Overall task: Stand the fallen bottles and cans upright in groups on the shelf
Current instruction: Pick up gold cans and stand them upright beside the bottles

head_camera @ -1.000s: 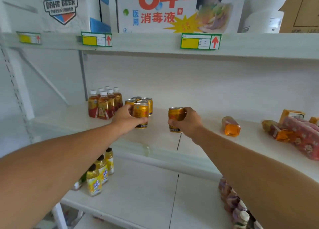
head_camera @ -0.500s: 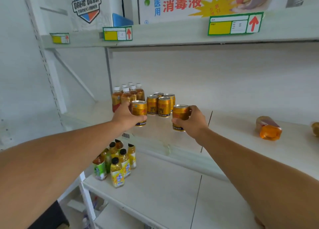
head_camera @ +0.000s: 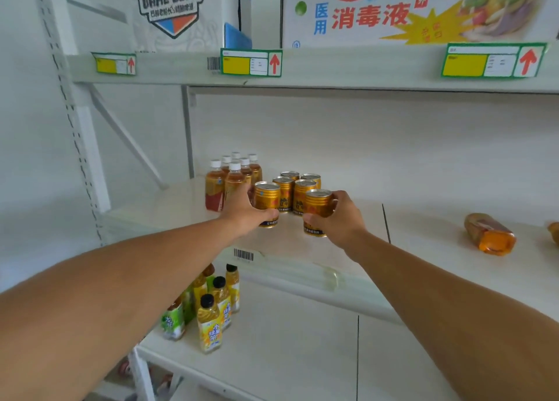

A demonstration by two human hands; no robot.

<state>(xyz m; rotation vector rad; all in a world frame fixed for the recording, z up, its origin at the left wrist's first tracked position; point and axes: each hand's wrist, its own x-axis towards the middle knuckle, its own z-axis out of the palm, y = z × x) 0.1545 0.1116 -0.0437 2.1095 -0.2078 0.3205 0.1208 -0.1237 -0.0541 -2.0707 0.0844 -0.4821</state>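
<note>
We see our left hand (head_camera: pixel 242 211) curled round a gold can (head_camera: pixel 266 202), and our right hand (head_camera: pixel 338 219) curled round a second gold can (head_camera: pixel 317 210). Both cans are upright at the near edge of the can group on the middle shelf (head_camera: pixel 332 249). Half a second ago the two held cans were further apart, with the standing cans showing in the gap between them; now they sit closer together, just in front of the four standing gold cans (head_camera: pixel 295 185), and each hand keeps its grip. A second ago our right hand's can was well to the right of the group, so it has travelled left and farther in. We cannot tell whether the held cans' bases touch the shelf.

To the left of the cans, the white-capped tea bottles (head_camera: pixel 231 175) stand upright in a tight cluster, unchanged from the earlier frames. Our left hand partly covers the nearest bottle of that cluster. Far to the right on the same shelf an orange bottle (head_camera: pixel 490 233) lies on its side, its base towards us, where it also lay before. Another orange item shows at the right edge, cut off by the frame.

On the lower shelf (head_camera: pixel 287 340), at the left, yellow-labelled bottles (head_camera: pixel 217 310) with black caps stand beside a green-labelled bottle (head_camera: pixel 174 320). Above, the upper shelf (head_camera: pixel 348 70) carries price tags (head_camera: pixel 251 62) with red arrows, and on it stands a box marked DAHE BEER (head_camera: pixel 169 7).
</note>
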